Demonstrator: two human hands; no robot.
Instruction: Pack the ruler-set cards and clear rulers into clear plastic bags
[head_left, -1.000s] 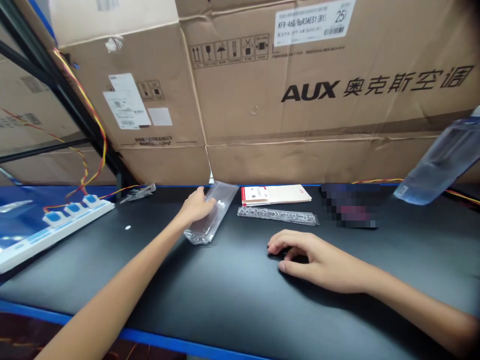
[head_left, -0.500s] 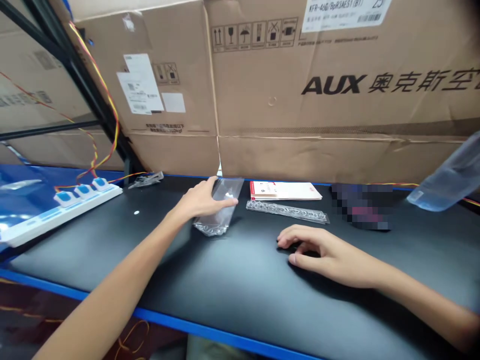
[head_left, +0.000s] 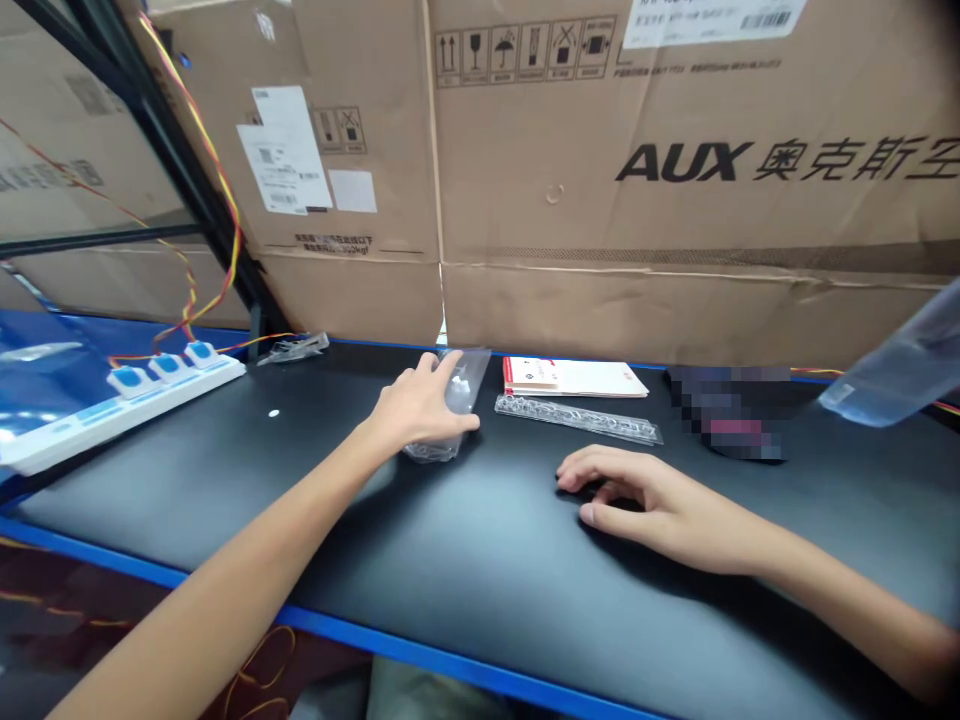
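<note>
My left hand lies over a clear plastic bag on the black tabletop, its thumb and fingers spread apart. The hand hides part of the bag, and the bag's crumpled lower end shows below the palm. To the right, my right hand rests on the table with loosely curled fingers and the thumb held apart from them. A dark patch under those fingers may be only shadow. Between and beyond the hands lie clear plastic strips with a wavy pattern, just in front of a red-and-white paper packet.
A white power strip with blue-faced plugs runs along the left. Crumpled clear plastic and a small white disc lie near it. Large cardboard boxes stand behind. At right are a blurred-out dark item and a translucent container.
My left hand has shifted slightly right and spread its fingers wider over the plastic bag, covering more of its lower part. My right hand stays put. The view has tilted slightly.
</note>
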